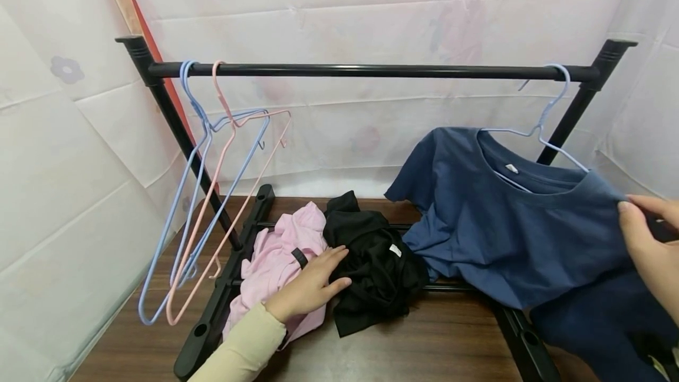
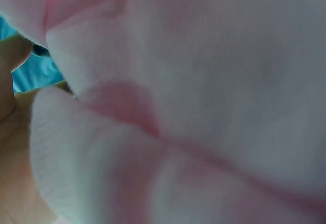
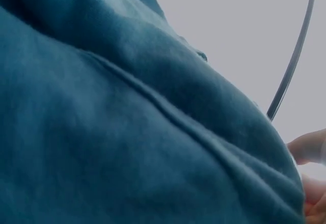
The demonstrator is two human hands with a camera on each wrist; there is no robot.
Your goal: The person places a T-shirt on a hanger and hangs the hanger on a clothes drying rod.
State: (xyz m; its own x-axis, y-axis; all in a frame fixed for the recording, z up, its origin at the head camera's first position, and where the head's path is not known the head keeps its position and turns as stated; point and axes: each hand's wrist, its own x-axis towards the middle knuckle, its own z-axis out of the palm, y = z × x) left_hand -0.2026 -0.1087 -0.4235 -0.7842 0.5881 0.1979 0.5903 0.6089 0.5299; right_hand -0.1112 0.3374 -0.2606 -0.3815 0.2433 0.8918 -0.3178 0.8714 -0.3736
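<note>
A blue T-shirt (image 1: 509,217) hangs at the right end of the rack on a light blue hanger (image 1: 543,114), its lower part bunched on the base. My right hand (image 1: 649,243) pinches the shirt's shoulder between thumb and fingers; in the right wrist view blue cloth (image 3: 153,132) hides most of that hand. My left hand (image 1: 313,285) lies with fingers spread over a crumpled pink garment (image 1: 289,240), fingertips at the edge of a crumpled black garment (image 1: 371,264). Pink cloth (image 2: 204,81) fills most of the left wrist view.
The black rack's top bar (image 1: 345,71) runs across the view. Blue hangers (image 1: 159,258) and a pink hanger (image 1: 212,190) hang at its left end. Base feet (image 1: 209,311) stand on a brown wooden surface (image 1: 424,341). Pale sheets (image 1: 345,16) enclose the back and sides.
</note>
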